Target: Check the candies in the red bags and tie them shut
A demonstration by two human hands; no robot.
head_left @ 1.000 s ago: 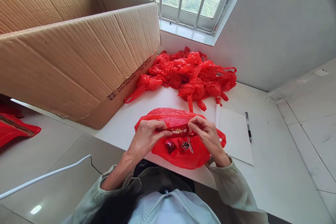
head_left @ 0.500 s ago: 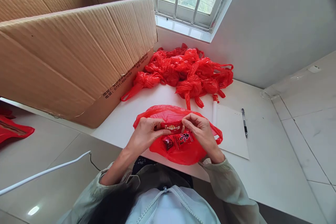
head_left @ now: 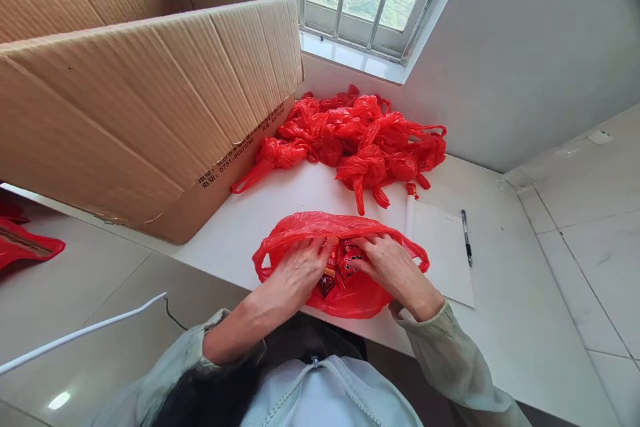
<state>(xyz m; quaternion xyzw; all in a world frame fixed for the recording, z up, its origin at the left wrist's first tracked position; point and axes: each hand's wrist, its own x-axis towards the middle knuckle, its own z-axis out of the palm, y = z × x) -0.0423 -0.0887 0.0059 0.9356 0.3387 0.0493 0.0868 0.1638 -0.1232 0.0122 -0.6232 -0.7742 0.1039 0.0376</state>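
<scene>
An open red plastic bag point(head_left: 350, 310) lies at the table's near edge, with several small red snack packets point(head_left: 349, 261) inside. My left hand point(head_left: 303, 268) reaches into the bag from the left, its fingers closed against a small red packet with gold printing point(head_left: 331, 255). From the right, my right hand point(head_left: 393, 268) reaches in over the packets. Its fingers and thumb are apart, close to a pink-red packet with dark lettering. Some of my fingertips are hidden among the packets and the bag's folds.
Several knotted red bags point(head_left: 365, 140) are heaped at the back by the wall. A large open cardboard box point(head_left: 165, 107) stands on the left. Paper point(head_left: 443, 247), a black pen point(head_left: 467, 237) and a white roll point(head_left: 409, 217) lie to the right on the white table point(head_left: 520, 293).
Both hands have gone down into the bag and moved slightly apart. The small red packet, held up between them before, is now down among the others.
</scene>
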